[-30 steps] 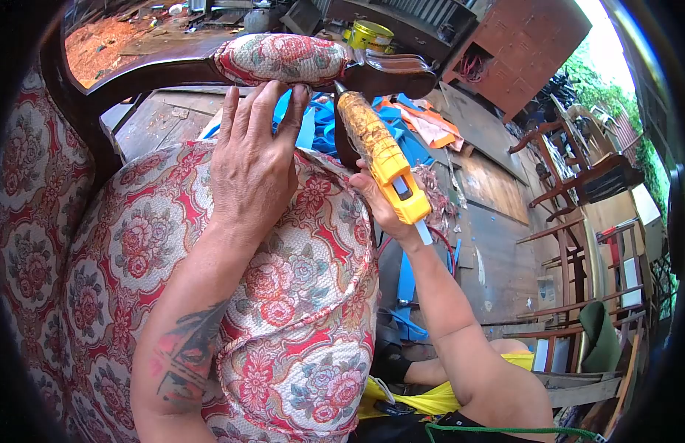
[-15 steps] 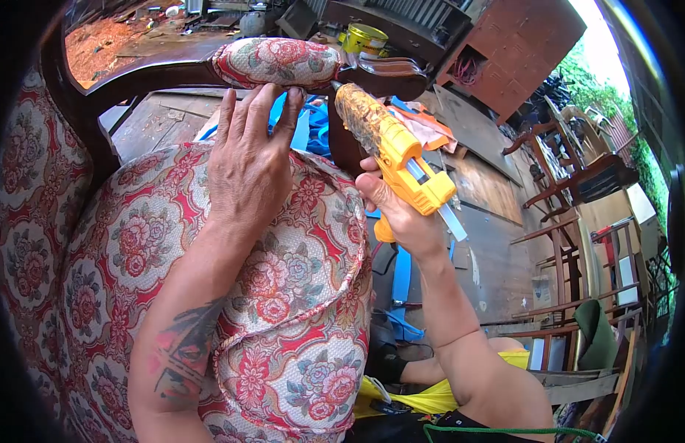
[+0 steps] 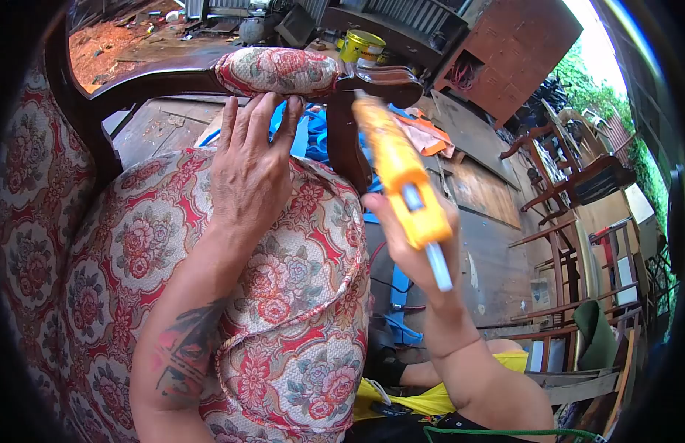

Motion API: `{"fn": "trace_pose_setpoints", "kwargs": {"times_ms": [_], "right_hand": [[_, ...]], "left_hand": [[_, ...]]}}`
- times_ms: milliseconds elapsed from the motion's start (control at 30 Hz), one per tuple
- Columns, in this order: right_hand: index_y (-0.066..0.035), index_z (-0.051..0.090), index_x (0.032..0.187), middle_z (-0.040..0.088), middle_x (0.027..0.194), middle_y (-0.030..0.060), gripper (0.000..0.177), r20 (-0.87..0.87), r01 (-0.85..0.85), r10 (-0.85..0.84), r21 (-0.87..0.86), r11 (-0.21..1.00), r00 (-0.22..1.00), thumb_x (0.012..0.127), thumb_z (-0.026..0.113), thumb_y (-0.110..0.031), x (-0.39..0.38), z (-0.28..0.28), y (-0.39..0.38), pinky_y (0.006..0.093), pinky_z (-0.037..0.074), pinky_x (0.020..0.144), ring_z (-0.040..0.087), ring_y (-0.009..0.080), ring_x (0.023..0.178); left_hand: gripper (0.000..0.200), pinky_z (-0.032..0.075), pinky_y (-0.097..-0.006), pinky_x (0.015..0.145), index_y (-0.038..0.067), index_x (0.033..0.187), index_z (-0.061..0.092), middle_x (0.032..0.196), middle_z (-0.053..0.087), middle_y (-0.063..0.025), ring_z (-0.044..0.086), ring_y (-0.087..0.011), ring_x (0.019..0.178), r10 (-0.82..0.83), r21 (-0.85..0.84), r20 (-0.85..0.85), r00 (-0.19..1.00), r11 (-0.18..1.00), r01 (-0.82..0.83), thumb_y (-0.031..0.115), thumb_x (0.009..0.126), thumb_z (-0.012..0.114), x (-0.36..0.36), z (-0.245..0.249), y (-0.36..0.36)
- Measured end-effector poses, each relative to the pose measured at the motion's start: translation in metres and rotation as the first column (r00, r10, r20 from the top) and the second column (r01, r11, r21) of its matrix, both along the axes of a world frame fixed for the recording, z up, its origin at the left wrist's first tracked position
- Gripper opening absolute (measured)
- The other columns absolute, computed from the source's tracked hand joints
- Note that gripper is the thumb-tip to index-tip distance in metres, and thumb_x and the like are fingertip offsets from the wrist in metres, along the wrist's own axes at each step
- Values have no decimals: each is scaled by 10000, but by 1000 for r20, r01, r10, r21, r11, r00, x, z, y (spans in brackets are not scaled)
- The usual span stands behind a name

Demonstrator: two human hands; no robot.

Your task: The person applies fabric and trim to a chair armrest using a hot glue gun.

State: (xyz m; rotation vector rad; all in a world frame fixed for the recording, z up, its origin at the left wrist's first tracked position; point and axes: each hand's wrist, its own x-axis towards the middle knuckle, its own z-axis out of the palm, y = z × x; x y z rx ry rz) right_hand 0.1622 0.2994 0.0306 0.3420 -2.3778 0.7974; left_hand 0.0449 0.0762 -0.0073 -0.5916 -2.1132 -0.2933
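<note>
My left hand (image 3: 252, 177) reaches up over the seat, fingers outstretched and somewhat apart, their tips at the lower edge of the padded armrest (image 3: 277, 71). My right hand (image 3: 416, 247) is closed around a yellow hot glue gun (image 3: 398, 162), blurred by motion. Its nozzle points up toward the wooden end of the armrest (image 3: 387, 88), and a pale glue stick (image 3: 438, 267) sticks out of its back. Floral fabric covers the chair seat (image 3: 283, 266). A loose length of matching piping cord (image 3: 298, 320) curves across the seat.
Blue strips and cloth (image 3: 313, 136) lie on the floor behind the armrest. A yellow bucket (image 3: 359, 46) stands at the back, near a reddish locker cabinet (image 3: 514, 55). Wooden chair frames (image 3: 568, 173) are piled at the right. My yellow clothing (image 3: 409, 399) shows below.
The glue gun has swung right and down, its nozzle moving off the armrest's edge. My left hand stays almost in place, while the view has shifted slightly.
</note>
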Motion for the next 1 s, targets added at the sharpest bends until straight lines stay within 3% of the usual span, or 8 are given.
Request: {"fn": "trace_pose_setpoints", "kwargs": {"times_ms": [167, 367, 500, 700, 767, 833, 933, 1000], "right_hand": [[9, 718, 1279, 730, 941, 60, 370, -4, 429, -472, -411, 804, 882, 1065, 756, -290, 8, -65, 66, 252, 488, 519, 637, 85, 664], [1, 673, 1323, 754, 1070, 168, 547, 579, 799, -555, -370, 474, 597, 844, 867, -178, -17, -244, 195, 392, 631, 654, 764, 265, 862], [-31, 477, 1568, 747, 1234, 309, 919, 610, 909, -727, 26, 415, 315, 769, 882, -236, 30, -384, 268, 531, 508, 1143, 680, 494, 1257], [-75, 631, 1459, 722, 1284, 275, 753, 616, 847, -786, 449, 284, -62, 815, 875, -381, 77, -413, 276, 562, 566, 1034, 689, 483, 1209], [-104, 740, 1370, 743, 1233, 232, 558, 534, 902, -809, 180, 394, 247, 904, 835, -396, 61, -443, 304, 535, 574, 1001, 708, 413, 1169], [-40, 763, 1314, 768, 1180, 197, 393, 262, 827, -784, -179, 533, 563, 996, 779, -270, 3, -338, 243, 466, 592, 946, 739, 336, 1094], [42, 779, 1180, 789, 1135, 102, 178, -12, 253, -345, -656, 711, 938, 1069, 709, -78, -41, -144, 111, 296, 599, 834, 752, 158, 967], [32, 776, 1170, 810, 1082, 134, 173, -112, -89, 31, -557, 826, 993, 1033, 742, -68, -46, -65, 47, 307, 605, 832, 776, 183, 949]], "left_hand": [[681, 311, -539, 1329, 80, 1536, 634, 1486, 565, -179, 537, -334, 1455, -13, 1, 15, 1000, 1000, 13, 38, 858, 673, 3, 3, 0], [704, 344, -551, 1309, 112, 1554, 625, 1488, 572, -164, 559, -329, 1434, -5, -27, 6, 1000, 1000, 5, 6, 859, 672, 2, 3, 0], [666, 355, -566, 1301, 125, 1546, 639, 1490, 572, -153, 565, -333, 1423, 6, -40, 45, 999, 999, -4, 1, 892, 656, 5, 7, 1], [634, 368, -604, 1282, 108, 1527, 657, 1497, 564, -161, 579, -348, 1396, 34, -79, 69, 997, 996, -28, 4, 903, 687, 5, 9, 0], [618, 365, -604, 1283, 111, 1525, 660, 1493, 571, -164, 587, -349, 1385, -5, -38, 59, 998, 999, 8, 20, 915, 697, 6, 9, 2], [597, 364, -604, 1283, 115, 1524, 662, 1496, 575, -166, 594, -349, 1377, -9, -32, 59, 998, 999, 10, 50, 932, 705, 4, 8, 1], [587, 359, -605, 1281, 124, 1534, 654, 1493, 581, -167, 593, -349, 1379, -12, -19, 58, 998, 1000, 13, 87, 951, 712, 4, 7, 2], [582, 341, -607, 1287, 121, 1546, 639, 1489, 589, -168, 589, -344, 1392, -23, -10, 52, 998, 1000, 23, 127, 969, 711, 3, 6, 0]]}}
